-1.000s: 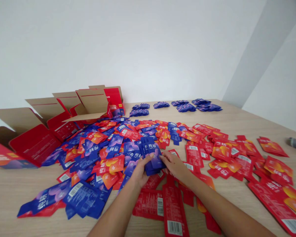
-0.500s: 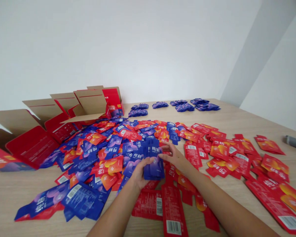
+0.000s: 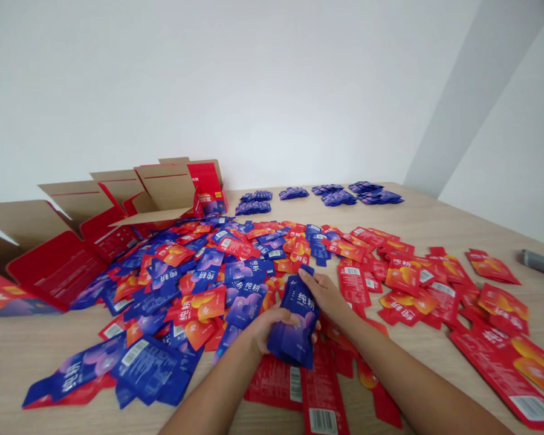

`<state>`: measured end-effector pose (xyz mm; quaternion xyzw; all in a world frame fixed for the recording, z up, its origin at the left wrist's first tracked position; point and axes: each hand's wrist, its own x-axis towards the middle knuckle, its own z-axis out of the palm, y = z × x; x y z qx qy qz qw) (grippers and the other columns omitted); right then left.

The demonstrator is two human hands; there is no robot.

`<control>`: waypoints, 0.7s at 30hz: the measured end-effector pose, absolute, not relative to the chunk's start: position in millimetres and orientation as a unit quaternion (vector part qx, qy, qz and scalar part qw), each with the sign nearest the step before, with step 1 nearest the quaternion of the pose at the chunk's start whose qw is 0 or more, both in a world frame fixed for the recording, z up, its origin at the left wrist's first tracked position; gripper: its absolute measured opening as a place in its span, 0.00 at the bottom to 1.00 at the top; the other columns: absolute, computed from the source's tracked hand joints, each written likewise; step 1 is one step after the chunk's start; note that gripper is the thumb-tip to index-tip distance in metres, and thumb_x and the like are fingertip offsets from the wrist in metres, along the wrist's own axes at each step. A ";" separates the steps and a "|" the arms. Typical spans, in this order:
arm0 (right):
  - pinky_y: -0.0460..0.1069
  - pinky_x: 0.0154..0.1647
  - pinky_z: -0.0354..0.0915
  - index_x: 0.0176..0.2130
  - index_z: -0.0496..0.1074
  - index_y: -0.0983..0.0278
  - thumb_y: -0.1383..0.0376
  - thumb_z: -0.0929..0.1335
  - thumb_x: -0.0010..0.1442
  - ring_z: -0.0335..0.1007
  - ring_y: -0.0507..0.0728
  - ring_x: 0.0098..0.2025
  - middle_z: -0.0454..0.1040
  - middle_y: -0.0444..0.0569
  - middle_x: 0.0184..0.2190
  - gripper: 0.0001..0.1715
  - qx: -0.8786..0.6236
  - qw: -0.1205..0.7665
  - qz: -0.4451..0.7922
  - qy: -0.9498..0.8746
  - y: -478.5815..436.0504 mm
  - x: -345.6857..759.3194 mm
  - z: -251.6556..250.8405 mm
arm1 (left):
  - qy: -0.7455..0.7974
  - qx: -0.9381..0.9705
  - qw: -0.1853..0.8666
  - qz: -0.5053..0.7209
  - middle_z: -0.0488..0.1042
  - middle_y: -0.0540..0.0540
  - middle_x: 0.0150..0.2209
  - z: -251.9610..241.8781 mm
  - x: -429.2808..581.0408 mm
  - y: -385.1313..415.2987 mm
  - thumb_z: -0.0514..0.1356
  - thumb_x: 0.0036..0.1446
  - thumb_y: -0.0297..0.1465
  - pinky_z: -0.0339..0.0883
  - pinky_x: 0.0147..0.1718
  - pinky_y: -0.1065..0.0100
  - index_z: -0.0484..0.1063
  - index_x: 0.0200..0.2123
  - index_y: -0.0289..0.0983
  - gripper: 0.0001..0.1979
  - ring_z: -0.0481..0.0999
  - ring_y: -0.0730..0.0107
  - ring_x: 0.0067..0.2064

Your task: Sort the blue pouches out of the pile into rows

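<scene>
Several blue pouches (image 3: 298, 329) are held together in a stack above the near middle of the table. My left hand (image 3: 272, 326) is closed round the lower left part of the stack, its thumb on the front pouch and fingertips showing at the right edge. My right hand (image 3: 324, 294) pinches the stack's upper right corner. Beneath and beside the hands lie red pouches (image 3: 276, 379), one long with a barcode (image 3: 324, 393). A mixed pile of blue and red pouches (image 3: 202, 305) spreads left of my hands.
Open red cartons (image 3: 57, 269) stand at the left. Small stacks of blue pouches (image 3: 252, 208) line the back of the wooden table (image 3: 435, 220). Red pouches (image 3: 403, 272) cover the right side, with a grey object (image 3: 541, 263) at the right edge.
The blue pouches have been lifted nearer and tilted. My right hand, spread beside them before, now grips their top corner. My left hand has shifted slightly right and down with them.
</scene>
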<state>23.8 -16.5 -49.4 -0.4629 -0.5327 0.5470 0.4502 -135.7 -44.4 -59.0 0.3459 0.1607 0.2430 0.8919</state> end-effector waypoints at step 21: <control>0.56 0.44 0.65 0.54 0.62 0.80 0.75 0.55 0.61 0.72 0.67 0.47 0.73 0.73 0.42 0.23 -0.725 0.069 -0.003 -0.686 64.7 49.9 -49.3 | 0.210 0.057 0.839 0.499 0.77 0.40 0.34 -38.8 -148.7 -31.3 0.57 0.55 0.33 0.71 0.43 0.63 0.72 0.39 0.28 0.13 0.78 0.66 0.35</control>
